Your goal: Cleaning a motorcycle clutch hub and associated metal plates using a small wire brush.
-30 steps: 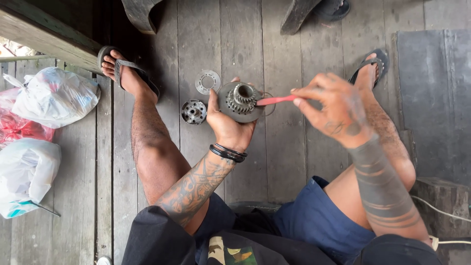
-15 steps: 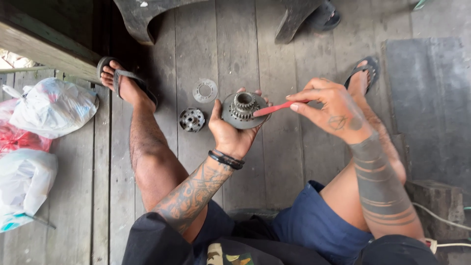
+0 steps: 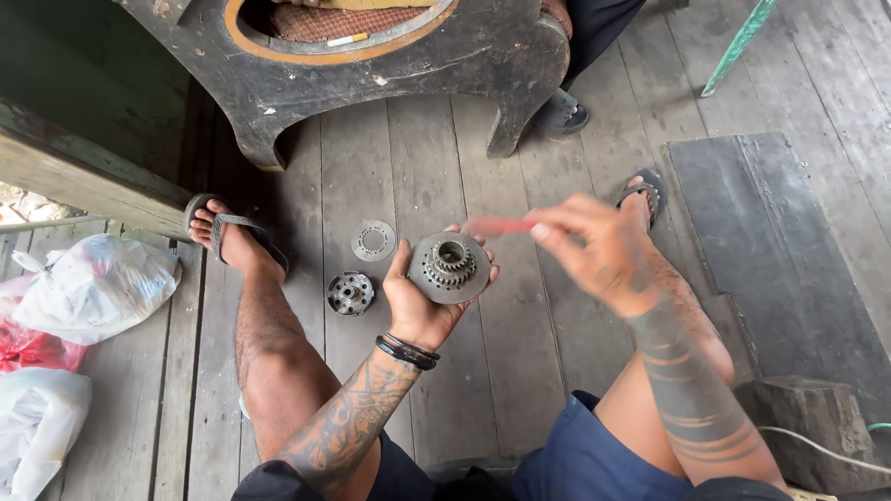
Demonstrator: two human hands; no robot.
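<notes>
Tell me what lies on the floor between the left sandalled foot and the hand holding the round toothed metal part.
In the head view, a small round metal hub and a thin perforated metal disc lie on bare wooden planks there.

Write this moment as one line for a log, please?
left hand: holds round toothed metal part | right hand: holds red tool, blurred | plank floor: flat disc, small hub
</notes>
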